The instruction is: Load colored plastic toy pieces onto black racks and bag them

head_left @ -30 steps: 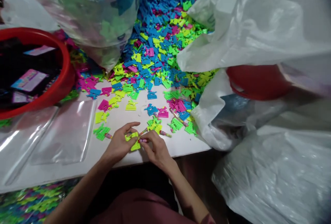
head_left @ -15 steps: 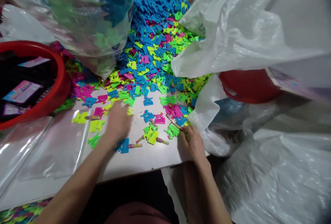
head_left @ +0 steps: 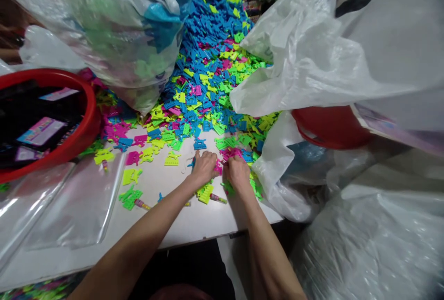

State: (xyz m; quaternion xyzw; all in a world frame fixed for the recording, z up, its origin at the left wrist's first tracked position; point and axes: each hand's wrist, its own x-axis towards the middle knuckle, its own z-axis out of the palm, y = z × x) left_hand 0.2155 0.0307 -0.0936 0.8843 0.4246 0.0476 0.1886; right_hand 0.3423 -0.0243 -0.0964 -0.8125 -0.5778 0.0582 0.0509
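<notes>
My left hand point(head_left: 205, 167) is on the white table with its fingers bent around the edge of a pink plastic piece point(head_left: 218, 168), comb-like with a small figure on top. Close beside it my right hand point(head_left: 238, 171) is closed, knuckles up, next to a bunch of pink pieces point(head_left: 231, 153); whatever its fingers hold is hidden. A yellow piece point(head_left: 205, 193) lies below my left hand, with a small printed tube point(head_left: 218, 198) to its right. Another such tube point(head_left: 142, 204) touches green pieces point(head_left: 130, 197) at the left.
A big heap of blue, yellow, green and pink pieces point(head_left: 211, 27) rises at the back. Left of it stand a full plastic bag point(head_left: 138, 55) and a red basin point(head_left: 90, 110) with dark packages. Clear plastic sleeves point(head_left: 79, 207) lie at the left; white sacks point(head_left: 294, 73) crowd the right.
My left hand has moved right, from the left-hand pieces to the pink one. My right hand has shifted up and left beside it. A tube now lies by the green pieces on the left.
</notes>
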